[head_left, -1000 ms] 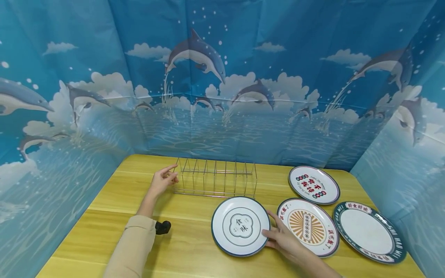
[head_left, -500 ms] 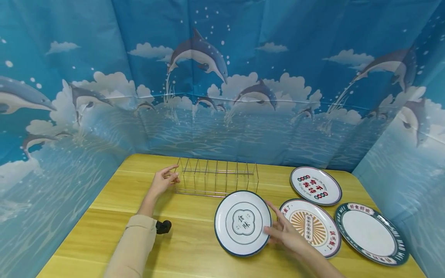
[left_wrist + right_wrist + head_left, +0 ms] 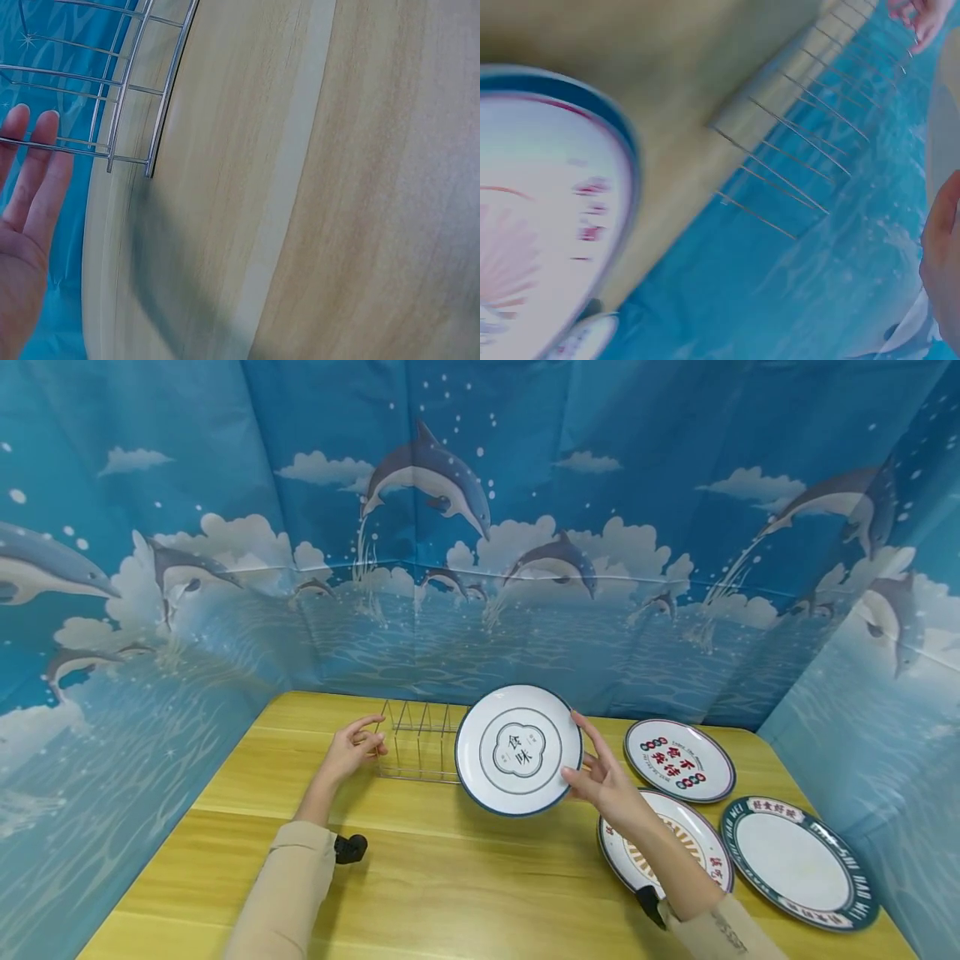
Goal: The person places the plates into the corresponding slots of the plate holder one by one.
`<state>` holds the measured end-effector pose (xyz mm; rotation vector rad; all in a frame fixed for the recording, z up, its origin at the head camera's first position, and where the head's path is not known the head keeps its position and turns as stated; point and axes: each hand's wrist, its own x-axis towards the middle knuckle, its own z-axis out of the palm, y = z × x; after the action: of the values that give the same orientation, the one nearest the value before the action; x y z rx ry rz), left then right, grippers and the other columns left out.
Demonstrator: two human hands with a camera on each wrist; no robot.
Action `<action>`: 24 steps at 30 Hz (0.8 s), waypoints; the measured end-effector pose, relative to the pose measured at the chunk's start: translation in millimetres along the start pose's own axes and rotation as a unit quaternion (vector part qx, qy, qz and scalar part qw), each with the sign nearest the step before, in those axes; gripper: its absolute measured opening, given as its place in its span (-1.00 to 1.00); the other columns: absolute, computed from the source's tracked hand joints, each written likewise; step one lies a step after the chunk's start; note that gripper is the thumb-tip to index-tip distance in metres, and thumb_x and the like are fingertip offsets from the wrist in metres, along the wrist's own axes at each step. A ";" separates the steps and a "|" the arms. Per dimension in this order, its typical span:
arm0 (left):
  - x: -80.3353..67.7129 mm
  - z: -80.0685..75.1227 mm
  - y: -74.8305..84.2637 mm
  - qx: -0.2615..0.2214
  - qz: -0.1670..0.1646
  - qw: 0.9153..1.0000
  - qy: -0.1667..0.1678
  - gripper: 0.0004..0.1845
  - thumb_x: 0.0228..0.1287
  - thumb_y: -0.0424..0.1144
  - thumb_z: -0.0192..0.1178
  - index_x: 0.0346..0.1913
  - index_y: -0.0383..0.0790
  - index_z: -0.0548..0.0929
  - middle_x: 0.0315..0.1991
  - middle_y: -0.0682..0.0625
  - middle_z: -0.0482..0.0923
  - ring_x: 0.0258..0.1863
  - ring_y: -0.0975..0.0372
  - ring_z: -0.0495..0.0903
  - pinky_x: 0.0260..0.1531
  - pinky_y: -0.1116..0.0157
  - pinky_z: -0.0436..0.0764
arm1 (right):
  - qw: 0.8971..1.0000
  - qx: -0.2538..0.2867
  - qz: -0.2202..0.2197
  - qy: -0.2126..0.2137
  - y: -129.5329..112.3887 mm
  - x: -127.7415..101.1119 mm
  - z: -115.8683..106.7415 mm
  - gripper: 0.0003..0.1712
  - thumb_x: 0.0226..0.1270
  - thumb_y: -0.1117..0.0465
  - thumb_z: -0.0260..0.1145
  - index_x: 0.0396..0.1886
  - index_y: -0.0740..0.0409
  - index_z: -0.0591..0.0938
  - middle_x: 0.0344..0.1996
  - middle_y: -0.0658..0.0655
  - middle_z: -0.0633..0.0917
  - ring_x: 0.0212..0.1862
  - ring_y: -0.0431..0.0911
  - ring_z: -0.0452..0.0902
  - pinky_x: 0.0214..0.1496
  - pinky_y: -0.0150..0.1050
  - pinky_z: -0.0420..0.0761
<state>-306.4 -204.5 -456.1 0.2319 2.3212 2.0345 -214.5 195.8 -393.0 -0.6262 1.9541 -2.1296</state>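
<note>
Your right hand [image 3: 611, 787] pinches the round white, blue-rimmed glossy plate [image 3: 519, 752], raised and tilted toward you | left hand [image 3: 351, 752], fingers loosely extended at the silver wire rack's [image 3: 419, 777] left end; contact unclear | advised: grip firmly, move slowly, avoid knocking the rack

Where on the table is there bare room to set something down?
A wide bare patch of table lies in front of the wire rack, between the left sleeve and the sunburst plate. Another lies between that sleeve and the left edge. The right side is crowded by three plates.
</note>
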 end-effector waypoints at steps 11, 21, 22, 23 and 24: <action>0.0 -1.0 0.4 0.020 -0.015 1.000 -0.001 -0.51 0.29 -0.24 0.09 0.26 -0.24 0.32 -0.30 -0.27 0.57 -0.22 -0.06 0.58 -0.03 -0.04 0.49 | 0.999 -0.043 -0.021 0.024 -8.3 67.4 30.6 -0.16 0.31 0.25 0.16 0.39 -0.38 -0.05 0.21 0.27 0.29 -0.08 0.02 0.54 -0.21 -0.16 0.63; 3.7 -2.5 -1.5 0.020 -0.019 1.000 -0.004 -0.51 0.31 -0.26 0.07 0.27 -0.28 0.29 -0.36 -0.23 0.58 -0.28 0.05 0.60 -0.04 -0.04 0.50 | 0.998 -0.049 -0.023 0.040 -6.4 114.0 69.4 -0.15 0.28 0.31 0.18 0.39 -0.34 -0.01 0.03 0.33 0.41 -0.09 0.20 0.52 -0.19 -0.09 0.63; 4.2 -2.9 -1.8 0.022 -0.018 1.000 -0.005 -0.50 0.31 -0.25 0.07 0.27 -0.28 0.28 -0.37 -0.21 0.58 -0.29 0.08 0.60 -0.04 -0.04 0.49 | 0.998 -0.052 -0.022 0.042 -6.3 117.6 72.7 -0.15 0.28 0.31 0.18 0.40 -0.33 -0.01 0.02 0.34 0.41 -0.09 0.20 0.52 -0.18 -0.05 0.63; 4.6 -3.1 -2.0 0.021 -0.020 1.000 -0.003 -0.50 0.30 -0.24 0.08 0.27 -0.27 0.30 -0.39 -0.18 0.59 -0.30 0.11 0.60 -0.05 -0.04 0.50 | 0.997 -0.052 -0.022 0.043 -6.2 121.1 76.0 -0.15 0.28 0.32 0.18 0.40 -0.31 -0.01 0.02 0.36 0.41 -0.08 0.21 0.52 -0.17 -0.01 0.62; 4.9 -3.3 -2.2 0.021 -0.020 1.000 -0.003 -0.50 0.30 -0.23 0.09 0.27 -0.27 0.30 -0.41 -0.16 0.59 -0.31 0.13 0.60 -0.05 -0.04 0.50 | 0.997 -0.053 -0.022 0.045 -5.9 124.5 79.2 -0.15 0.27 0.32 0.18 0.40 -0.30 -0.01 0.01 0.37 0.41 -0.08 0.22 0.51 -0.16 0.03 0.61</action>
<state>-311.9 -207.3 -457.6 0.1917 2.3458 1.9662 -291.5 73.9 -361.0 -0.6056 2.1310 -2.1262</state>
